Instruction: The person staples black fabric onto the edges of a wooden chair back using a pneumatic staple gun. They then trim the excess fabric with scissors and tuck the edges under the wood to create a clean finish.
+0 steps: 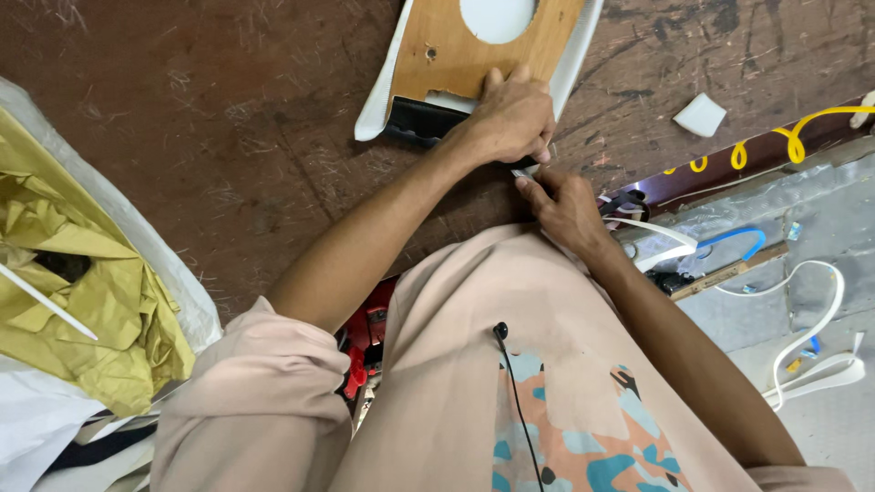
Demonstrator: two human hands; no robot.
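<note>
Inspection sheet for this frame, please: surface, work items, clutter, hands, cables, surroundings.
Surface: dark brown scratched table.
Work items: wooden panel with a round cutout, white edging and black padding, lying flat.
Clutter: small white scrap on the table; yellow cloth in a white sack at the left.
Hands: left hand presses the panel's near edge; right hand pinches a small metal piece beside it.
Cables: yellow coiled cord, white cord, blue cord.
Surroundings: red tool below the table edge.

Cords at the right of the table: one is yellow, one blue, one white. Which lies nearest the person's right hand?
The white cord: it curves right beside the right hand, while the blue cord and the yellow cord lie farther right.
</note>
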